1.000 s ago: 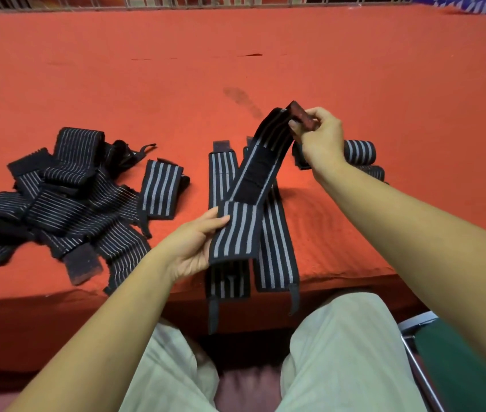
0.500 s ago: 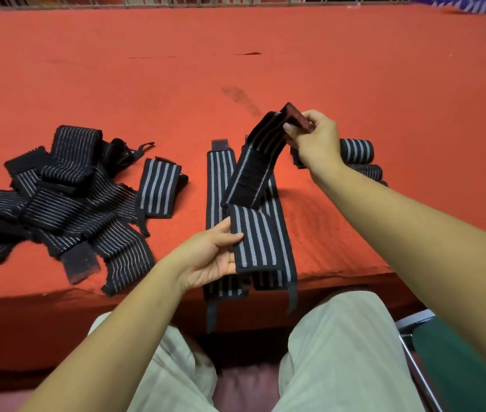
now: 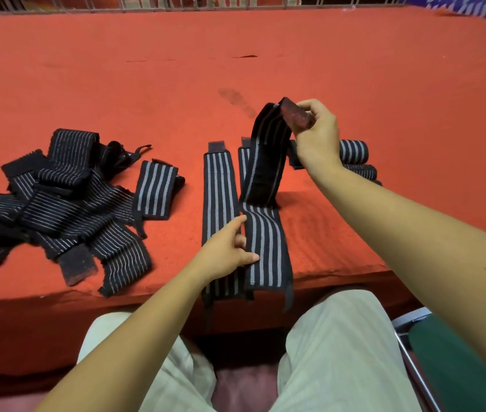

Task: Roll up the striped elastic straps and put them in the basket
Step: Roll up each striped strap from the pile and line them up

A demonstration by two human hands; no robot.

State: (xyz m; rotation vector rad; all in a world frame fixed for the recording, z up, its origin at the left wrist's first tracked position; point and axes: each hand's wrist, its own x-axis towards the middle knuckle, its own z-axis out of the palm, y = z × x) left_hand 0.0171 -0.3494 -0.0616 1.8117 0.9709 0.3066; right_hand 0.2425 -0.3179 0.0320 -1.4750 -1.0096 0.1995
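Observation:
A black strap with grey stripes point(image 3: 265, 239) lies lengthwise near the front edge of the red surface. Its far half is lifted and bent over. My right hand point(image 3: 317, 135) pinches that raised end by its reddish fastener tab point(image 3: 296, 114). My left hand point(image 3: 230, 251) grips the strap's left edge, thumb lying on the stripes. Another flat strap point(image 3: 219, 188) lies just left of it. Two rolled straps point(image 3: 354, 151) sit behind my right wrist. No basket is in view.
A tangled heap of several loose striped straps point(image 3: 57, 197) covers the left of the red cloth point(image 3: 176, 84). A metal railing point(image 3: 176, 1) runs along the far edge. A green chair seat point(image 3: 458, 367) stands at my right knee.
My left hand has brought the strap's near end down flat onto the cloth and slid along its left edge. My right hand holds the far end higher and steeper than before.

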